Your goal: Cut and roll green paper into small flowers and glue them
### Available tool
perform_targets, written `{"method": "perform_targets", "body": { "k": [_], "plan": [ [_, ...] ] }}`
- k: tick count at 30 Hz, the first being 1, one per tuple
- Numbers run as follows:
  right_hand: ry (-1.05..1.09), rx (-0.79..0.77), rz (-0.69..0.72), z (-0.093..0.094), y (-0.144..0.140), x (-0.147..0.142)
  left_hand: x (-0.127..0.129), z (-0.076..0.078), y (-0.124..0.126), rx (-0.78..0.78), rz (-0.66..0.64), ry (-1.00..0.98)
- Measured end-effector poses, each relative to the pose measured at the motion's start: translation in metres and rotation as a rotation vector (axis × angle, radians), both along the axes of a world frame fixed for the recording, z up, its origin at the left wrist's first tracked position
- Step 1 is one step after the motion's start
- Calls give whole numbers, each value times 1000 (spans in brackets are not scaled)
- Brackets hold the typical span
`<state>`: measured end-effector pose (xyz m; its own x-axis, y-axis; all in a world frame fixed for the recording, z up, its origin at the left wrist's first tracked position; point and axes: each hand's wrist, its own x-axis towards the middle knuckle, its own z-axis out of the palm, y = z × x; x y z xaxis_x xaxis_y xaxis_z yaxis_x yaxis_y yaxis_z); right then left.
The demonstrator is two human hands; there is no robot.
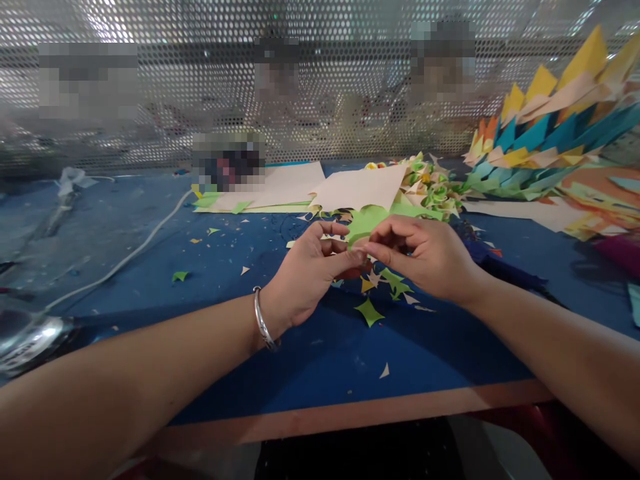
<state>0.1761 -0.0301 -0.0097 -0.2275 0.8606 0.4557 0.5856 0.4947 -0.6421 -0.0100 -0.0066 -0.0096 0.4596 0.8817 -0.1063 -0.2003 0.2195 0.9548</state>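
Note:
My left hand, with a silver bangle at the wrist, pinches a small pale paper piece between thumb and fingertips. The thumb and forefinger of my right hand close on the same piece from the other side. Most of it is hidden by the fingers. Just behind the hands lies a green paper sheet, partly under a cream sheet with scalloped cut edges. Below the hands, a green star-shaped scrap rests on the blue tabletop among other offcuts.
Curled paper pieces are heaped behind my right hand. A layered folded-paper form stands at the right. Stacked sheets lie at the back. On the left runs a white cable. A perforated metal screen borders the table's far side.

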Motion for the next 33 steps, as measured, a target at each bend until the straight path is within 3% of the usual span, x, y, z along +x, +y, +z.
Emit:
{"method": "perform_targets", "body": {
  "k": [13,19,25,27,33],
  "plan": [
    [-63,58,23,3,-3,0,-3,-2,9,306,-7,128],
    [5,6,35,6,-2,1,-6,-7,15,489,-37,155],
    [81,-60,36,6,1,4,-12,0,10,733,-76,298],
    [68,-92,40,6,1,6,-12,2,9,717,-66,319],
    [-99,-137,-12,14,4,21,-11,-2,18,452,-45,220]
  ]
}}
